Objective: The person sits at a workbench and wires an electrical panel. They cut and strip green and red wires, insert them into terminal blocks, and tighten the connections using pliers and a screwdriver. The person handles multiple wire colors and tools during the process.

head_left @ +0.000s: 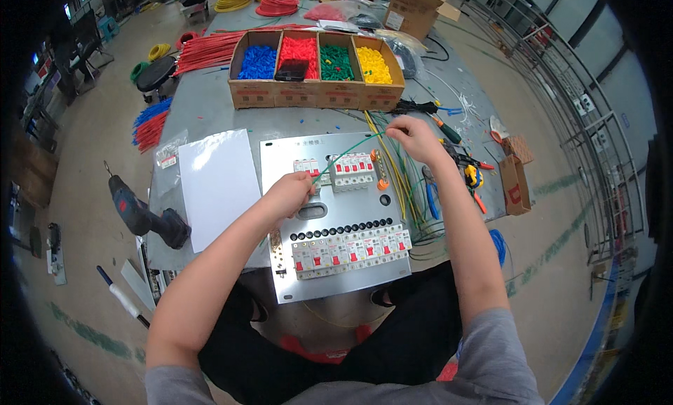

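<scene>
A green wire stretches slantwise between my two hands, above a silver metal panel. My left hand pinches its lower end, over the upper middle of the panel beside a small circuit breaker. Higher up and to the right, my right hand is closed on the wire's other end, beyond the panel's right edge. A block of breakers with red switches sits just under the wire. Along the panel's lower part runs a longer row of breakers, with a line of black round holes above it.
Behind the panel stands a cardboard box with blue, red, green and yellow caps in compartments. A white sheet and a cordless drill lie left. Loose wires, blue-handled pliers and a screwdriver lie right.
</scene>
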Available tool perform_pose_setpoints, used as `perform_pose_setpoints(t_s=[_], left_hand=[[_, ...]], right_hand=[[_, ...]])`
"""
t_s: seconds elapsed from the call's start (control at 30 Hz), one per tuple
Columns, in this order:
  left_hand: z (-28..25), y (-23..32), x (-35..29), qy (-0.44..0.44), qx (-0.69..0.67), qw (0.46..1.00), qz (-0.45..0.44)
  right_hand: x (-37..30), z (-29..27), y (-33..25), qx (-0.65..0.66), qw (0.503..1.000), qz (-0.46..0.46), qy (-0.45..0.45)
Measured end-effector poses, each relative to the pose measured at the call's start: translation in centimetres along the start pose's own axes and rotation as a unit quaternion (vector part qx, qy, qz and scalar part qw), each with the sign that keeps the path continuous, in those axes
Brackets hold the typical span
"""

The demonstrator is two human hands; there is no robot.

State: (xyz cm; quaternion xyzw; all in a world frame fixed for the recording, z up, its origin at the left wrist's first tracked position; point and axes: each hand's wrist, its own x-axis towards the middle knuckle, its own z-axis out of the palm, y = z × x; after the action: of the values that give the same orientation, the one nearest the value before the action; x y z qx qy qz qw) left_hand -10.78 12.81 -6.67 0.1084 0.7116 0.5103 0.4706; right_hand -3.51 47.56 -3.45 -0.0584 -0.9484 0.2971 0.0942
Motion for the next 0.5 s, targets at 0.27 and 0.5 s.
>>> perform_pose_setpoints(t_s=[0.27,0.5], left_hand=[[0.7,-2.2,0.2,0.039,-0.046,0.998,0.015],[1.8,-4.8,-1.1,0.055,-0.062,0.996,-0.021]], right_hand=[[3.9,4.7,2.1,0.093,0.995,0.026,-0.029],[4.6,6.9,1.2,0.018,0.997,-0.010,-0.077]])
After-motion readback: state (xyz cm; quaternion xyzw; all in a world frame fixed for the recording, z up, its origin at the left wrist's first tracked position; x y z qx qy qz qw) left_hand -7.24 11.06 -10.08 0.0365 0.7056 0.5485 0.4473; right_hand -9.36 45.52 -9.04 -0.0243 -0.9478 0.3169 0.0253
